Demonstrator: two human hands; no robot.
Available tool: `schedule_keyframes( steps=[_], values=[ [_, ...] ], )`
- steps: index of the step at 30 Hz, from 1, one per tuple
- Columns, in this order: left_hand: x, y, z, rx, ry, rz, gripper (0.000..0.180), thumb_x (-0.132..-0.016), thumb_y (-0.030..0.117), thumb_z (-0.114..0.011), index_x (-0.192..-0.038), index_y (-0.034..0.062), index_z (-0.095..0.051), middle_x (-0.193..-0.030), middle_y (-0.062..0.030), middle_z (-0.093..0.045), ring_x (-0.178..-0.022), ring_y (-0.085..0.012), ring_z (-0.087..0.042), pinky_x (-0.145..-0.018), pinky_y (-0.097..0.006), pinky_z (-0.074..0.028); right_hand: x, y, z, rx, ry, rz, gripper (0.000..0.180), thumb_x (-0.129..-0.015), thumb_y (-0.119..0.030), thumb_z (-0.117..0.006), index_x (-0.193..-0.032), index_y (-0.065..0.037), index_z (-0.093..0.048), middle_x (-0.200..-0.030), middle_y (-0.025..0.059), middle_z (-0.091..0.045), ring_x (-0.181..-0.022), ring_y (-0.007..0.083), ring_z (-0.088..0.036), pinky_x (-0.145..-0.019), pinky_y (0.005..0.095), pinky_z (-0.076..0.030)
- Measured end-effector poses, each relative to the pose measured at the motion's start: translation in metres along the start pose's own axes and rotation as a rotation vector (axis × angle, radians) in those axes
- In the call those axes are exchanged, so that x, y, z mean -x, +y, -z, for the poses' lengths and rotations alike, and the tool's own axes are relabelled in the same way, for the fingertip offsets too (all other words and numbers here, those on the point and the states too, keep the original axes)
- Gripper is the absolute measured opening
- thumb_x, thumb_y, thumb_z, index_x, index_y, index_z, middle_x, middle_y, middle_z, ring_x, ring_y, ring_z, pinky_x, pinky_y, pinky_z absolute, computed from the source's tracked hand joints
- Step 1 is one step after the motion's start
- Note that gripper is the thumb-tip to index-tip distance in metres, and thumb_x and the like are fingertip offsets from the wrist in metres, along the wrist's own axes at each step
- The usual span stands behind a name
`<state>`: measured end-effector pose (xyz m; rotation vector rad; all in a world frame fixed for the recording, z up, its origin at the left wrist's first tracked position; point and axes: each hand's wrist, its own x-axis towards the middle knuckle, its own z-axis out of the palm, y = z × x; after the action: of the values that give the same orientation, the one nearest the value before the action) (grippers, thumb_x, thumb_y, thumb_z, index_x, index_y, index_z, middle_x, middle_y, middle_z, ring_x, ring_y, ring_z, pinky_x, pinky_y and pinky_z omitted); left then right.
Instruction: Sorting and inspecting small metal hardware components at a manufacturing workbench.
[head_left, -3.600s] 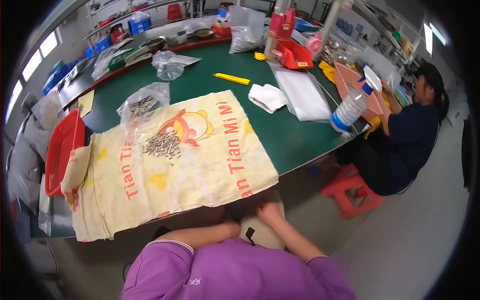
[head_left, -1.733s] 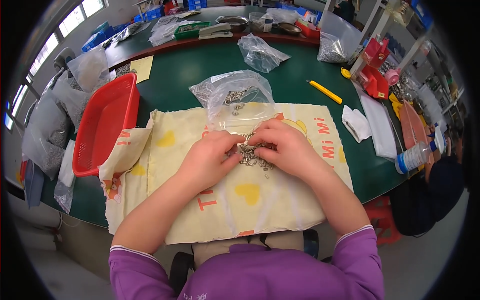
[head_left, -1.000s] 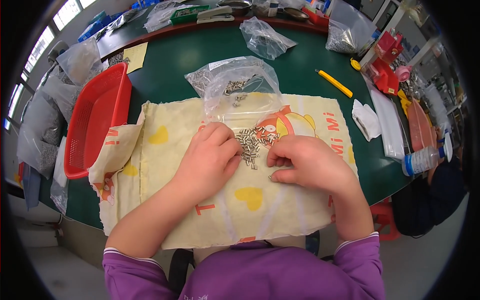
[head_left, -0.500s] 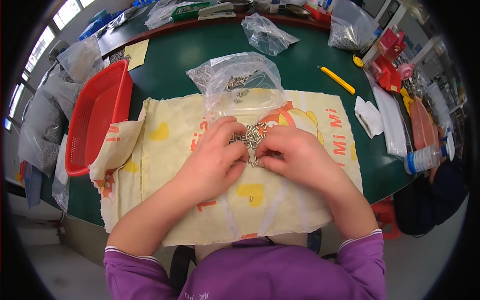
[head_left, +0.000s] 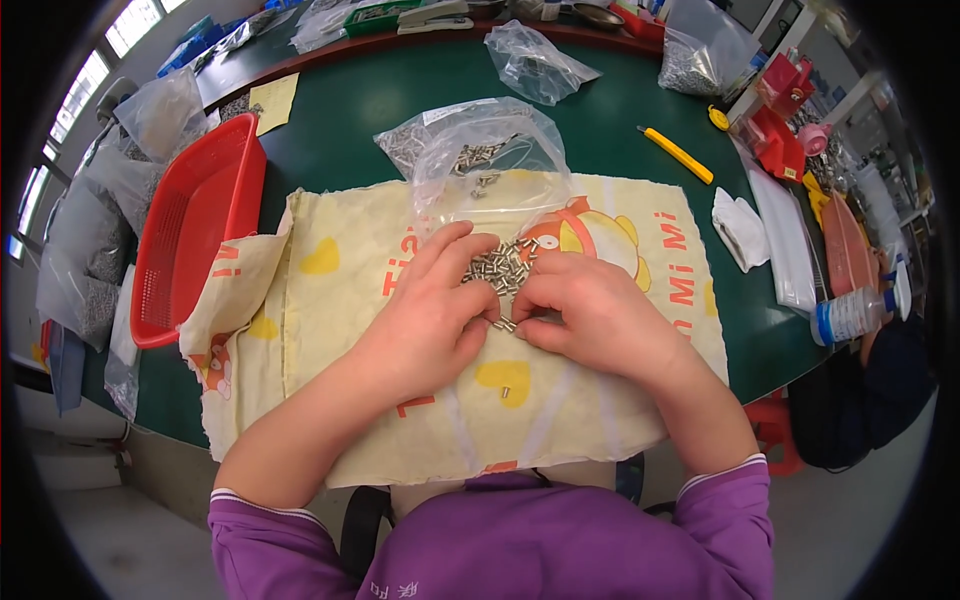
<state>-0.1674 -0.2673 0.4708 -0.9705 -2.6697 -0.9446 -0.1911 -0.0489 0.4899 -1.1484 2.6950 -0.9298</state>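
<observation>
Both hands sit on a yellow printed cloth sack spread flat over the green table. Left hand lies palm down, fingers spread loosely and resting against the near-left edge of a small pile of short metal pins — not closed on anything I can see. Right hand is curled, fingertips pinched together at the near edge of the pile, touching a pin or two; whether one is actually gripped I cannot tell. The two hands nearly meet at the fingertips. One stray pin lies apart on the sack, nearer the person. Just beyond the pile — a clear plastic bag with a few more pins inside, half on the sack. Red basket on the left, touching the sack's folded edge. Yellow utility knife and water bottle well off to the right.
</observation>
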Motion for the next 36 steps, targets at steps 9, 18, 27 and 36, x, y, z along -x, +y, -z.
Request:
schedule_keyframes(
  steps=[9, 18, 27, 36],
  values=[
    [0.0005, 0.0005, 0.0043, -0.015, -0.04, 0.004, 0.015, -0.072, -0.001, -0.065, -0.085, 0.0059, -0.061, -0.143, -0.0186, -0.043, -0.139, -0.0433, -0.032, -0.112, -0.053, -0.031, 0.0, -0.0017, 0.0004, -0.061, -0.053, 0.007, 0.009, -0.075, -0.011, -0.074, -0.083, -0.008, -0.069, -0.083, 0.0064, -0.061, -0.084, 0.0262, -0.062, -0.071, 0.0377, -0.05],
    [-0.001, 0.0018, 0.0031, 0.05, -0.074, -0.035, 0.013, -0.073, 0.001, -0.066, -0.084, 0.0043, -0.061, -0.145, -0.0188, -0.043, -0.14, -0.0438, -0.031, -0.112, -0.052, -0.033, 0.0004, -0.0026, 0.0025, -0.083, -0.116, 0.012, 0.009, -0.077, -0.014, -0.073, -0.084, -0.009, -0.07, -0.087, 0.0064, -0.062, -0.089, 0.0267, -0.062, -0.076, 0.039, -0.05],
    [-0.0011, 0.0051, 0.0046, 0.023, -0.08, -0.036, 0.011, -0.074, 0.002, -0.067, -0.084, 0.0033, -0.063, -0.145, -0.0189, -0.043, -0.139, -0.0441, -0.032, -0.111, -0.051, -0.034, 0.0002, -0.0063, 0.0028, -0.054, -0.154, 0.0, 0.007, -0.078, -0.016, -0.071, -0.083, -0.011, -0.069, -0.088, 0.0067, -0.061, -0.091, 0.028, -0.062, -0.079, 0.0407, -0.05],
    [-0.0002, 0.0029, 0.0075, 0.01, -0.111, -0.06, 0.011, -0.073, 0.001, -0.067, -0.081, 0.0042, -0.061, -0.149, -0.0172, -0.04, -0.143, -0.0424, -0.028, -0.114, -0.051, -0.032, 0.0, -0.0091, 0.0014, -0.035, -0.151, 0.007, 0.006, -0.078, -0.016, -0.07, -0.08, -0.011, -0.068, -0.087, 0.0069, -0.061, -0.089, 0.0285, -0.062, -0.077, 0.0412, -0.05]
  ],
)
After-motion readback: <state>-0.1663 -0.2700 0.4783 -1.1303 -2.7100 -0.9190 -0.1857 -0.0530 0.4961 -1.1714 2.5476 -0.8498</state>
